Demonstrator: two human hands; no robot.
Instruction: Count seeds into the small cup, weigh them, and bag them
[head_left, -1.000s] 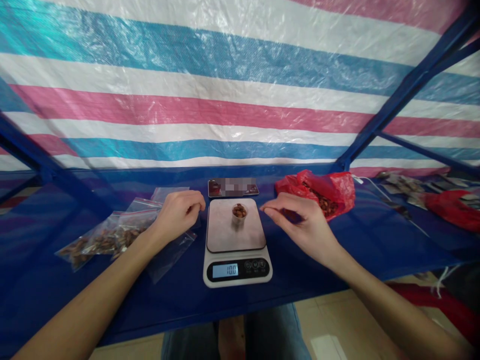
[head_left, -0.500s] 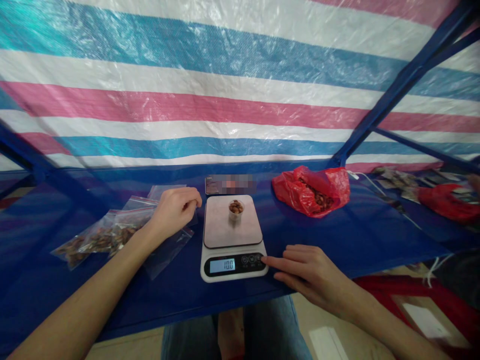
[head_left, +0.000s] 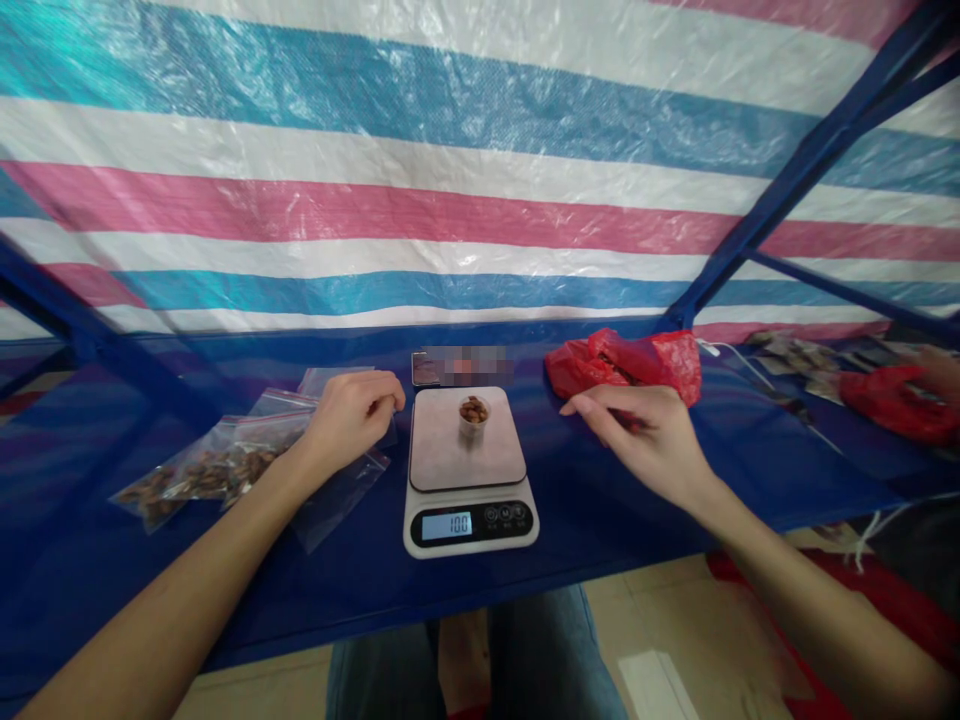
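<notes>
Curling left hand (head_left: pixel 358 415) at ten o'clock, right hand (head_left: pixel 654 432) at two, beside white rectangular digital scale (head_left: pixel 466 465); can't tell if gripping anything. Seeing clear round cup (head_left: pixel 475 429) of brown pieces (head_left: pixel 474 410) at scale's twelve o'clock.

A single head-worn camera looks forward and down from above the person's lap (head_left: pixel 559 660), near enough to take in both forearms (head_left: pixel 214 560). It faces the scale (head_left: pixel 450 460) on the tabletop (head_left: pixel 600 530) roughly head-on, the striped sheet (head_left: pixel 450 200) rising behind.
</notes>
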